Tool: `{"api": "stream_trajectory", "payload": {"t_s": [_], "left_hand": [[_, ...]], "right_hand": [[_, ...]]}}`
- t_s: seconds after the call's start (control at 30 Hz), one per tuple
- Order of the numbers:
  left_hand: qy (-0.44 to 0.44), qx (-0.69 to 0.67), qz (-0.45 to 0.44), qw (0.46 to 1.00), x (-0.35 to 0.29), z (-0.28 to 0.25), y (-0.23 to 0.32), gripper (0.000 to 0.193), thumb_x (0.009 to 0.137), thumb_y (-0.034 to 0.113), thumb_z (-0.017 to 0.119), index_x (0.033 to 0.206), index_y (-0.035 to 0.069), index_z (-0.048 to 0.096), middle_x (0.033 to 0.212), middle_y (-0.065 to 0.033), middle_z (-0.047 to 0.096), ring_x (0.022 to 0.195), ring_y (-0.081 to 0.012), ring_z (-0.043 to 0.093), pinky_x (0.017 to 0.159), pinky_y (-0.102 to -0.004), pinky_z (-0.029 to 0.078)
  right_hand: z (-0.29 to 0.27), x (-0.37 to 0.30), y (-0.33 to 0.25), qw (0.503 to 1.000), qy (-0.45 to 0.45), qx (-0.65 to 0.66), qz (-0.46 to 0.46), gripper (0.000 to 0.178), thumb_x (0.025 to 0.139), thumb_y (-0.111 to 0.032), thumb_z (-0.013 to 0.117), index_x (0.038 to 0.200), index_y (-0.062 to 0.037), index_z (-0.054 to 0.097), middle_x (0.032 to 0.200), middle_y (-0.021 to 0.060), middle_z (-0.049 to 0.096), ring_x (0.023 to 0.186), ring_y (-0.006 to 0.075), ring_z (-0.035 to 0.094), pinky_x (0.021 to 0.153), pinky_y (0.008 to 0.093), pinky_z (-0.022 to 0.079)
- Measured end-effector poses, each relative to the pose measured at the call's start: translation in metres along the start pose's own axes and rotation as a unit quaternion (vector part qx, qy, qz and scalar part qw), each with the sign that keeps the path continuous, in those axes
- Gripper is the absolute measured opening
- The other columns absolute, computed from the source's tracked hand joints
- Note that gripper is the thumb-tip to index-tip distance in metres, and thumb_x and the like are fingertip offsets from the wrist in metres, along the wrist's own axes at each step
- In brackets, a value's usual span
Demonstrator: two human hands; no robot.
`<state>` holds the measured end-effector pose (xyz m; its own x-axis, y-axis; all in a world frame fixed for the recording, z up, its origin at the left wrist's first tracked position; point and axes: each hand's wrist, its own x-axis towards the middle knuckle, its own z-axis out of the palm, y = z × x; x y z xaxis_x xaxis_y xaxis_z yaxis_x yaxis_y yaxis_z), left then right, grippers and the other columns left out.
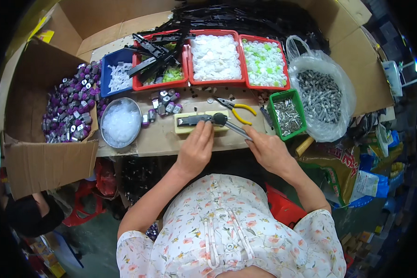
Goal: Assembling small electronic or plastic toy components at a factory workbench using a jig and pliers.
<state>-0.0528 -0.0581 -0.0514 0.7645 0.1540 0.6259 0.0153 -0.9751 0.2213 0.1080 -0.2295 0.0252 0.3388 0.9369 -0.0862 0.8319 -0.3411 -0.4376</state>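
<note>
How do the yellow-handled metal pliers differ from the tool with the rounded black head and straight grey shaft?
The pliers have two yellow handles, spread apart; the black-headed tool has a single grey shaft. The pliers lie unheld on the flat brown work surface, whereas the black-headed tool is gripped in the right hand, its head above the cream rectangular block. Both are hand tools with their working ends toward the left.

Around the matt cream block (183, 130) are glossy red plastic trays (217, 82) behind, shiny metal pins (289, 116) in a green plastic tray (293, 135) at right, and a smooth metal bowl (104, 135) at left.
</note>
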Motion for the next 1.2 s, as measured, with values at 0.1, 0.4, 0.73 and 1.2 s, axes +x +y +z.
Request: {"api": "stream_trajectory", "payload": {"t_s": [0.1, 0.4, 0.73, 1.2], "left_hand": [[-0.019, 0.02, 0.007, 1.0, -0.005, 0.003, 0.001, 0.031, 0.078, -0.005, 0.061, 0.108, -0.011, 0.065, 0.122, -0.0206, 0.059, 0.116, -0.0352, 0.058, 0.095, -0.0378, 0.051], [-0.007, 0.046, 0.042, 0.998, -0.004, 0.006, 0.0, 0.036, 0.076, 0.003, 0.058, 0.107, -0.016, 0.063, 0.119, -0.0252, 0.058, 0.113, -0.0369, 0.059, 0.091, -0.0349, 0.053], [0.029, -0.048, 0.002, 0.998, -0.004, 0.001, -0.01, 0.023, 0.08, -0.004, 0.067, 0.103, -0.009, 0.066, 0.108, -0.0164, 0.063, 0.102, -0.0338, 0.064, 0.082, -0.0368, 0.055], [0.041, -0.033, -0.012, 0.999, 0.008, -0.008, -0.022, 0.027, 0.074, -0.006, 0.071, 0.1, -0.005, 0.068, 0.101, -0.0143, 0.066, 0.092, -0.0314, 0.065, 0.078, -0.0373, 0.056]], "right_hand": [[-0.019, 0.007, -0.017, 0.995, 0.07, 0.049, -0.054, 0.036, 0.093, -0.01, 0.059, 0.127, -0.0046, 0.051, 0.089, 0.0222, 0.065, 0.079, 0.041, 0.064, 0.066, 0.0469, 0.051], [-0.023, 0.034, -0.044, 0.999, -0.032, -0.028, -0.013, 0.041, 0.091, -0.008, 0.061, 0.131, -0.0084, 0.054, 0.095, 0.0232, 0.066, 0.083, 0.0419, 0.065, 0.07, 0.046, 0.053], [-0.025, 0.035, -0.038, 0.996, 0.032, 0.062, -0.055, 0.04, 0.092, -0.009, 0.06, 0.131, -0.0096, 0.054, 0.098, 0.0245, 0.066, 0.083, 0.0418, 0.066, 0.07, 0.0471, 0.052], [-0.007, 0.003, -0.012, 0.997, 0.049, 0.053, -0.016, 0.039, 0.091, -0.008, 0.061, 0.13, -0.0074, 0.056, 0.099, 0.0213, 0.067, 0.084, 0.0398, 0.066, 0.071, 0.044, 0.053]]}}
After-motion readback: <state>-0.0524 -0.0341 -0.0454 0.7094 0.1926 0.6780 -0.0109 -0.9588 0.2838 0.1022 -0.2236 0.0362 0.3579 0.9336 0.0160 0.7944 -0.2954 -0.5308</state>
